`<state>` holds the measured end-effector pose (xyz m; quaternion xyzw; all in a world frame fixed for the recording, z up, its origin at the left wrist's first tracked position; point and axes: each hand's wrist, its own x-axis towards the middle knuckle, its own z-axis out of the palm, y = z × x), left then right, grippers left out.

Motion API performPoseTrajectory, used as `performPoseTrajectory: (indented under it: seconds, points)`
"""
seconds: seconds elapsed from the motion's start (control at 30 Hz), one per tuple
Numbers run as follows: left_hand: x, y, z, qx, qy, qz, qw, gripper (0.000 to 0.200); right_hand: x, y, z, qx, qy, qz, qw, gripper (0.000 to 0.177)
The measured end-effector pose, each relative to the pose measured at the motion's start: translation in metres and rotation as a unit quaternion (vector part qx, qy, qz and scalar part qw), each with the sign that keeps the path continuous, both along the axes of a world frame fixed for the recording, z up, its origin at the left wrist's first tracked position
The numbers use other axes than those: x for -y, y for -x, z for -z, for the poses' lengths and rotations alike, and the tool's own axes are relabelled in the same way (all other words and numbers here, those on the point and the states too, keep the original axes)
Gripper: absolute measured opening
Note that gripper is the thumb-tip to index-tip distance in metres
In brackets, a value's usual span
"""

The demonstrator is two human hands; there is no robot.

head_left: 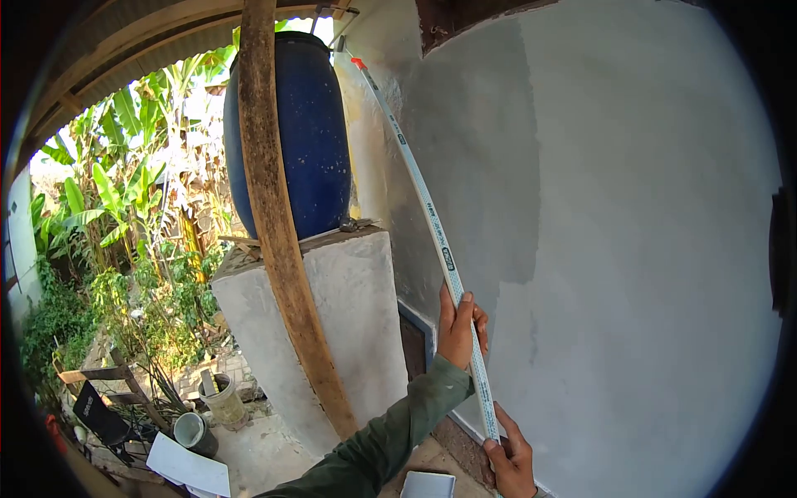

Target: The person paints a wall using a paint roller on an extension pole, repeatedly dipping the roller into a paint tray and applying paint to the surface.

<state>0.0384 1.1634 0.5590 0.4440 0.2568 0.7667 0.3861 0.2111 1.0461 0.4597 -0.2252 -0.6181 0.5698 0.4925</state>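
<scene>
A long, pale printed pipe point(433, 217) with a red tip slants from the upper middle down to the lower right, beside a grey-painted wall point(631, 249). My left hand point(462, 328) is wrapped round the pipe partway down, with a dark green sleeve behind it. Near the pipe's lower end, my right hand point(510, 461) grips it between thumb and fingers. The pipe's upper end reaches near a small metal piece point(340, 43) beside the blue barrel point(311, 137). A darker grey patch point(473, 149) covers part of the wall behind the pipe.
The barrel stands on a whitish block point(357, 307), with a wooden post point(278, 216) in front. Buckets point(194, 433), a white board point(189, 466) and a dark chair point(100, 412) are at lower left. A pale tray point(427, 485) lies at the bottom. Plants grow beyond.
</scene>
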Motion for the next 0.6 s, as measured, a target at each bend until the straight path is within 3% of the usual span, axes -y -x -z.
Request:
performPoseTrajectory:
  seconds: [0.33,0.43,0.53,0.6]
  points:
    - [-0.037,0.023,-0.070,-0.006,-0.045,-0.009,0.999,0.047,0.058,-0.042,0.030,0.028,0.035,0.051,0.998,0.054]
    - [-0.041,0.029,-0.080,0.015,-0.050,-0.002,0.999,0.045,0.077,-0.050,0.024,0.092,0.056,0.076,0.991,0.054]
    - [-0.046,0.042,-0.089,0.015,-0.052,-0.002,0.999,0.041,0.084,-0.067,0.073,0.136,0.054,0.074,0.986,0.052]
    - [-0.046,0.043,-0.086,0.011,-0.045,0.002,0.999,0.040,0.093,-0.067,0.076,0.178,0.043,0.095,0.979,0.051]
